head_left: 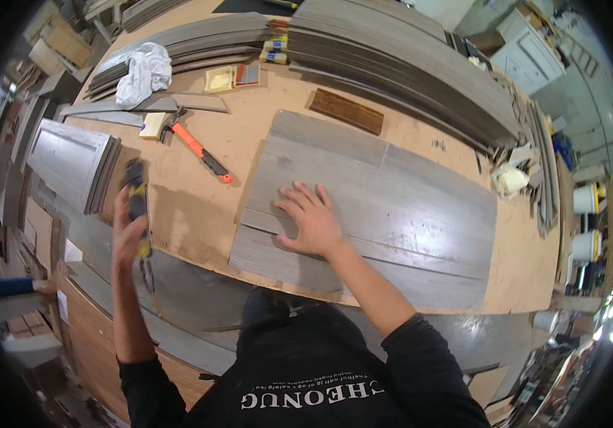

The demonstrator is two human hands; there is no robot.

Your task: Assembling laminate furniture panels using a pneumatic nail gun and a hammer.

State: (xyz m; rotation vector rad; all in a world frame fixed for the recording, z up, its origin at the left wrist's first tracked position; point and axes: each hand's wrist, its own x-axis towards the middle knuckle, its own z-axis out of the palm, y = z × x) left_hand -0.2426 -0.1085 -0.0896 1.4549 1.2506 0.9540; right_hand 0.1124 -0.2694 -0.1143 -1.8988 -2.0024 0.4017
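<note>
My left hand (129,230) is wrapped round a black-and-yellow hand tool (137,203), held upright past the table's left edge. Motion blurs the tool, so its exact kind is unclear; a dark cord or hose hangs from its lower end. With fingers spread, my right hand (311,221) lies on a grey wood-grain panel (399,185). The panel is made of boards, with a dark seam running across its near part. A claw hammer (199,152) with an orange-and-black handle rests on the table between the tool and the panel.
Stacked grey boards (392,64) fill the table's far side. A brown wood block (347,110) lies just beyond the panel. At far left are a white cloth (145,73), a yellow tray (219,79) and stacked panels (71,160). White buckets (586,200) stand at right.
</note>
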